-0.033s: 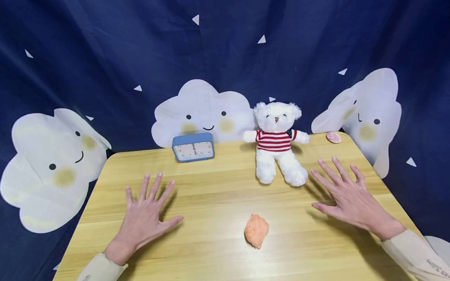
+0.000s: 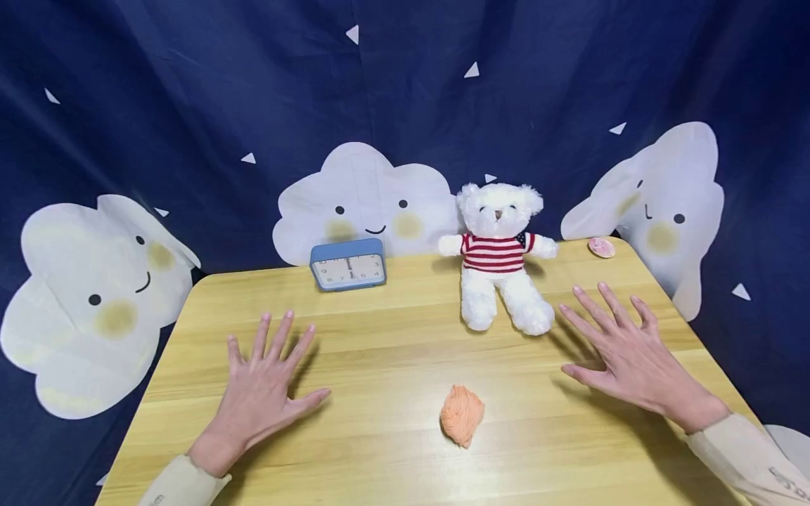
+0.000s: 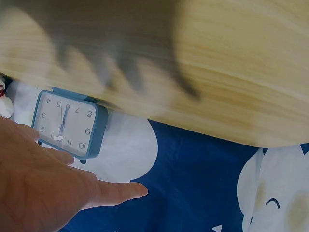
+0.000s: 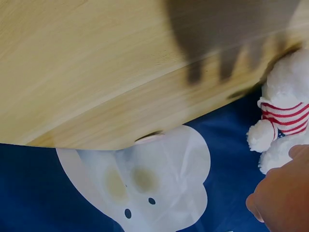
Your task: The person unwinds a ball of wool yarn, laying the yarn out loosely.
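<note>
Between the spread left hand (image 2: 261,393) and spread right hand (image 2: 633,362) lies an orange bundle (image 2: 463,416).

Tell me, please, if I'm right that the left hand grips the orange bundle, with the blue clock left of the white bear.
No, the left hand grips nothing: in the head view the orange bundle lies on the table, and the blue clock is left of the white bear.

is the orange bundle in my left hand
No, the orange bundle lies on the table between your left hand and right hand.
</note>
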The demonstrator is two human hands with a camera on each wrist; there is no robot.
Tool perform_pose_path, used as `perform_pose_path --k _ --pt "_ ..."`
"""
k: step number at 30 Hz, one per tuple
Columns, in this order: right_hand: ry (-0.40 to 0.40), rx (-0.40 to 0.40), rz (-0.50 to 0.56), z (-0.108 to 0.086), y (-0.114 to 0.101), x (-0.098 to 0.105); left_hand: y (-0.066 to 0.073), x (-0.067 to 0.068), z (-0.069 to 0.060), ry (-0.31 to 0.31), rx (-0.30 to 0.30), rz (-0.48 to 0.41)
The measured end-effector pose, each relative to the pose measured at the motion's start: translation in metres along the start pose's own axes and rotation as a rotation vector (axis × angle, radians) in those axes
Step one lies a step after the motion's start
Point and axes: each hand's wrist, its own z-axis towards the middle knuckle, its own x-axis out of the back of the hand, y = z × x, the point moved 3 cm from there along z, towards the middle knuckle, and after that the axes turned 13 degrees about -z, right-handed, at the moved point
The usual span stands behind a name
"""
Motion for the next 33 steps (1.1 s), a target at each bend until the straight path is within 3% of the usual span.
perform_pose_path --k 9,14,18,21,24,29,33 --pt "0.024 -0.035 0.056 0.002 -0.003 0.001 0.009 -0.004 0.004 -0.022 0.049 -0.009" --pt "0.034 -0.095 0.195 0.002 -0.014 0.004 0.028 -0.010 0.011 -0.018 0.095 -0.034" --pt "0.029 -0.165 0.346 0.003 -0.032 0.007 0.052 -0.014 0.016 -0.015 0.102 -0.102" --pt "0.016 -0.228 0.459 0.003 -0.048 0.008 0.078 -0.018 0.018 -0.036 0.108 -0.223" --pt "-0.017 -0.283 0.637 0.003 -0.066 0.008 0.107 -0.024 0.018 -0.094 0.156 -0.415" --pt "-0.175 -0.376 1.091 0.004 -0.098 -0.001 0.152 -0.040 0.019 -0.237 0.288 -0.769" --pt "-0.313 -0.424 1.295 0.010 -0.124 -0.010 0.178 -0.054 0.024 -0.272 0.279 -0.848"
